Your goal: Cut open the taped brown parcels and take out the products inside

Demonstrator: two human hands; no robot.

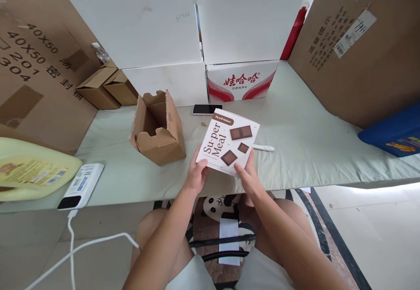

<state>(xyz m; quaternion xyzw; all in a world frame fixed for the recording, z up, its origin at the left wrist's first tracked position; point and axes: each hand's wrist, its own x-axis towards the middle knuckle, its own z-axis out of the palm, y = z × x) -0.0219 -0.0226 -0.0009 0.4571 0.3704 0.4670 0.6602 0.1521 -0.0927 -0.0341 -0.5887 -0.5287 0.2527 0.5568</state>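
A white box printed "Su-per Meal" with brown chocolate pieces is held tilted over the table's front part. My left hand grips its lower left corner, thumb on the front face. At the lower right edge my right hand holds it the same way, fingers partly hidden behind. An open brown cardboard box stands to the left of my hands. Behind the white box lies a dark-screened phone. A thin white object sticks out past the box's right side.
The pale green cloth covers the table. White cartons line the back, large brown cartons both sides. A yellow jug and cabled white power bank are at left. A blue package lies right.
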